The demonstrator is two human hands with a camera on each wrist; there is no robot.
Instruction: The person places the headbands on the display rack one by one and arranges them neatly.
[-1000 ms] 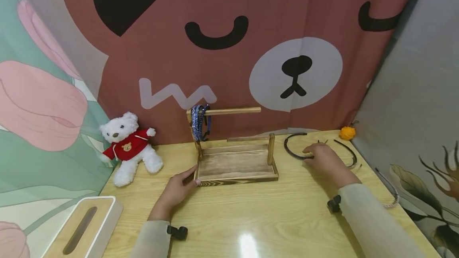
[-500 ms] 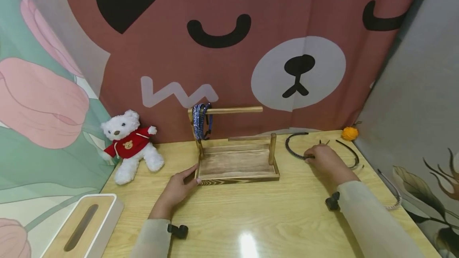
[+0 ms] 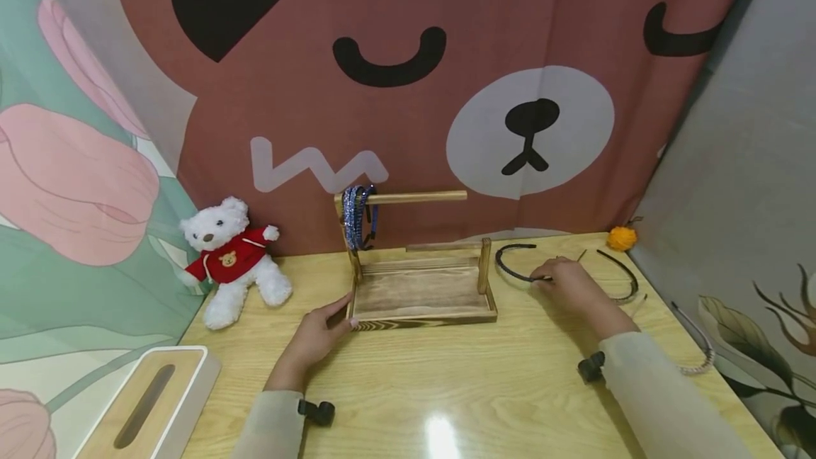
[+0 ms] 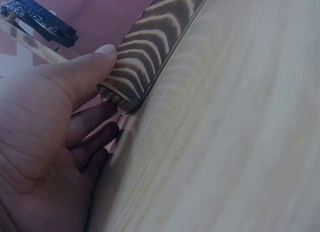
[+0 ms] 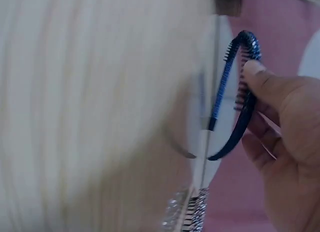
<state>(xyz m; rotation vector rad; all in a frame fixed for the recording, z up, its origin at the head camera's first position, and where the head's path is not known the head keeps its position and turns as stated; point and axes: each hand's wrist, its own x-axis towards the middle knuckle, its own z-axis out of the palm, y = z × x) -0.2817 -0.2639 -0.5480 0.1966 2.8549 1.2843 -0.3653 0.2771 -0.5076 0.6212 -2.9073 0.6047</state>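
A wooden stand [image 3: 414, 296] with a shallow tray base and two horizontal bars is at the middle of the table. Several glittery blue headbands [image 3: 353, 222] hang at the left end of its upper bar. My left hand [image 3: 316, 335] holds the front left corner of the base; in the left wrist view the thumb lies on the striped front edge [image 4: 145, 52]. Right of the stand, my right hand [image 3: 569, 287] pinches a dark blue headband [image 3: 506, 271] between thumb and fingers. Comb teeth line that headband's inner side in the right wrist view.
Another dark headband [image 3: 630, 276] lies beyond my right hand, and a pale one [image 3: 709, 354] is at the table's right edge. An orange ball-like ornament [image 3: 621, 238] sits at the back right corner. A white teddy bear [image 3: 232, 264] and a tissue box [image 3: 153, 399] are at left.
My right hand has shifted slightly left, and the dark blue headband has come with it toward the stand. The left hand stays at the stand's corner.
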